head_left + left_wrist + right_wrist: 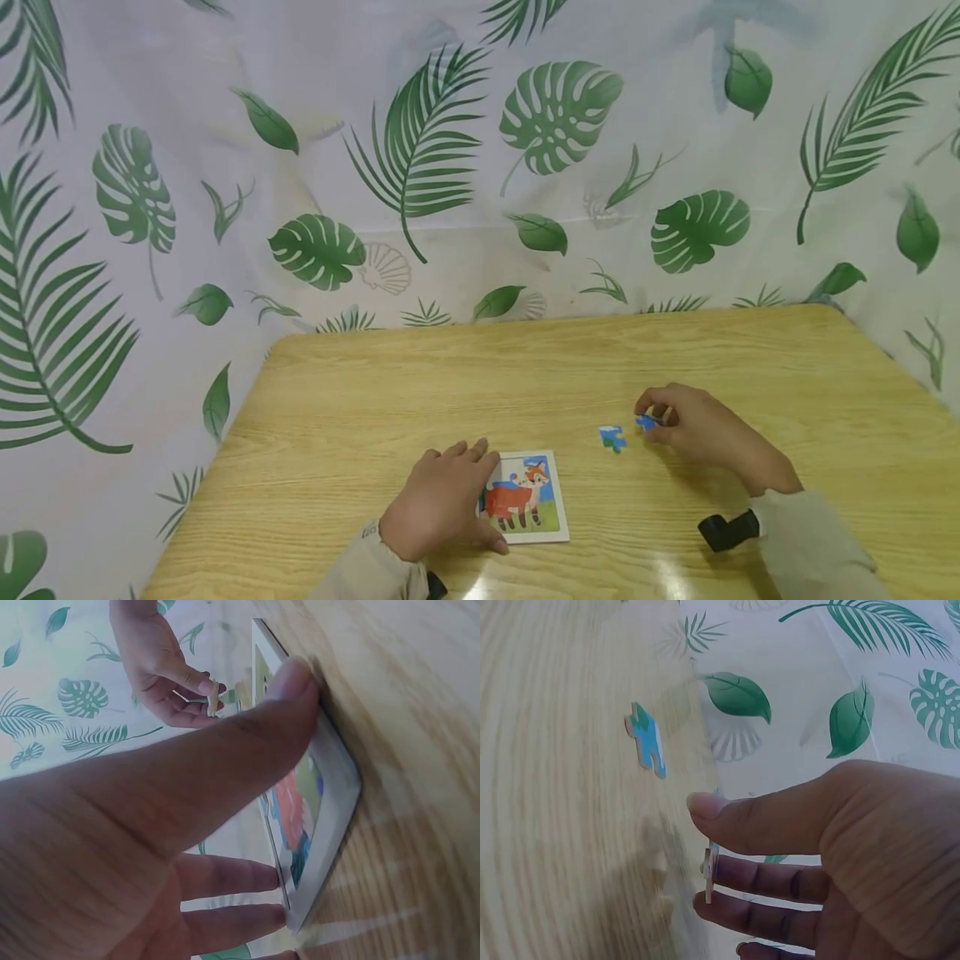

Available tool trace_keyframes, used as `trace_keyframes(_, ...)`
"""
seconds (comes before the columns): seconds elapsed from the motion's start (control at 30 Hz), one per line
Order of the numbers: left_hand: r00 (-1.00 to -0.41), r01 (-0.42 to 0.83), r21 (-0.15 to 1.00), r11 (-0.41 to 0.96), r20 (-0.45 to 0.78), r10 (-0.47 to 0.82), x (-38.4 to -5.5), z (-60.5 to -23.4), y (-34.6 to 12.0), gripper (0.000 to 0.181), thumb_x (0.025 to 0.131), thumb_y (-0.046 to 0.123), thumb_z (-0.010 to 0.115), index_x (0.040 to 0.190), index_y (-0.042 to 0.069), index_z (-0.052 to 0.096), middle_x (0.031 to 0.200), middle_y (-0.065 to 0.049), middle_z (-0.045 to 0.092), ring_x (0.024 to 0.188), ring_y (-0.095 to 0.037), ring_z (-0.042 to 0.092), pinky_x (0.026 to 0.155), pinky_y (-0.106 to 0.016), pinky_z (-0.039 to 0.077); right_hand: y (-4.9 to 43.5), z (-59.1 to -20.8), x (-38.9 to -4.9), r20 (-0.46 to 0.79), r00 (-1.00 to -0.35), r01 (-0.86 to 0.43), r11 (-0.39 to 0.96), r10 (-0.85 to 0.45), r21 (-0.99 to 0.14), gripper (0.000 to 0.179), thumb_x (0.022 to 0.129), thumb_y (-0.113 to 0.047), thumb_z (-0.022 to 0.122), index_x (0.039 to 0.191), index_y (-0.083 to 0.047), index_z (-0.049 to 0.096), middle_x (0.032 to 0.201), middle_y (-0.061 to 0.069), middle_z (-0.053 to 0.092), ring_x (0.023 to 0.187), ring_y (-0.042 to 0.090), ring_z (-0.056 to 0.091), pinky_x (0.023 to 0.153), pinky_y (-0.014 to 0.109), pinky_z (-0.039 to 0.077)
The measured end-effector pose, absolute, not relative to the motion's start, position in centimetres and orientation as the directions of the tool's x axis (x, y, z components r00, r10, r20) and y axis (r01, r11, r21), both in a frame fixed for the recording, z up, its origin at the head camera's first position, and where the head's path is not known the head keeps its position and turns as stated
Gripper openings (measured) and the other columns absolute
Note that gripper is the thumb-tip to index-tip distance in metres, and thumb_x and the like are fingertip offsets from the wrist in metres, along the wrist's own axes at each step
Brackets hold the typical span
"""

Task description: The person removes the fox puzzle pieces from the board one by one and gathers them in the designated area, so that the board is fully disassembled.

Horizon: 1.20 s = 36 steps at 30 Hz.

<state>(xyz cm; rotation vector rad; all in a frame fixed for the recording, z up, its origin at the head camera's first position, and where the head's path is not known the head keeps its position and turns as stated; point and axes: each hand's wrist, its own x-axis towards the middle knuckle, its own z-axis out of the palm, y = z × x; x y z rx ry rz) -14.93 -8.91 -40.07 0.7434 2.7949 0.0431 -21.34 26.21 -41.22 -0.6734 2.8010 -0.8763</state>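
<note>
A square picture puzzle in a white frame lies on the table, showing a red-orange deer-like animal on blue and green. My left hand holds it at its left side, thumb along the near edge and fingertips at the far edge, covering part of the picture. Farther right, my right hand pinches a blue puzzle piece between thumb and fingers; the right wrist view has this held piece edge-on. Another puzzle piece, blue and green, lies flat just left of that hand.
The wood-grain table reaches back to a white leaf-printed cloth hanging behind and at the sides. A black strap mount sits at my right wrist, by the beige sleeve.
</note>
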Motion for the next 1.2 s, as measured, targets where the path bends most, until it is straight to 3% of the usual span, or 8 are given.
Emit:
trace_keyframes(0.23, -0.841, 0.480, 0.089, 0.873, -0.234, 0.487, -15.0, -40.3, -8.9, 0.108, 0.067, 0.073, 0.083, 0.152, 0.015, 0.051, 0.158, -0.008, 0.047, 0.142, -0.032, 0.048, 0.108, -0.054, 0.044, 26.4, -41.9, -21.6, 0.017, -0.905, -0.360, 0.745, -0.425, -0.561, 0.022, 0.091, -0.005, 0.077, 0.110, 0.000, 0.066, 0.094, 0.005, 0.063, 0.080, 0.018, 0.057, 0.067, 0.036, 0.051)
trace_keyframes(0.47, -0.840, 0.481, 0.093, 0.872, -0.236, 0.488, -15.2, -40.4, -9.0, 0.108, 0.066, 0.073, 0.083, 0.152, 0.015, 0.052, 0.158, -0.008, 0.047, 0.142, -0.032, 0.048, 0.107, -0.054, 0.045, 26.0, -42.7, -21.6, 0.044, -0.894, -0.398, 0.746, -0.446, -0.534, 0.015, 0.089, -0.002, 0.077, 0.100, -0.007, 0.068, 0.094, 0.004, 0.060, 0.082, 0.018, 0.058, 0.070, 0.036, 0.052)
trace_keyframes(0.87, -0.845, 0.473, 0.082, 0.877, -0.239, 0.479, -15.0, -40.2, -9.0, 0.108, 0.067, 0.073, 0.083, 0.153, 0.015, 0.051, 0.159, -0.007, 0.046, 0.142, -0.031, 0.048, 0.105, -0.053, 0.046, 25.8, -42.9, -21.8, 0.102, -0.875, -0.464, 0.759, -0.473, -0.457, 0.017, 0.091, 0.001, 0.075, 0.105, -0.007, 0.072, 0.096, 0.004, 0.059, 0.085, 0.020, 0.059, 0.071, 0.037, 0.054)
trace_keyframes(1.2, -0.843, 0.475, 0.080, 0.876, -0.243, 0.479, -15.0, -40.4, -8.9, 0.108, 0.068, 0.073, 0.083, 0.153, 0.014, 0.051, 0.160, -0.008, 0.045, 0.144, -0.031, 0.046, 0.107, -0.055, 0.046, 25.7, -42.5, -21.5, 0.061, -0.891, -0.423, 0.775, -0.449, -0.469, 0.017, 0.091, 0.000, 0.074, 0.107, -0.004, 0.072, 0.098, 0.007, 0.059, 0.086, 0.022, 0.061, 0.072, 0.040, 0.055)
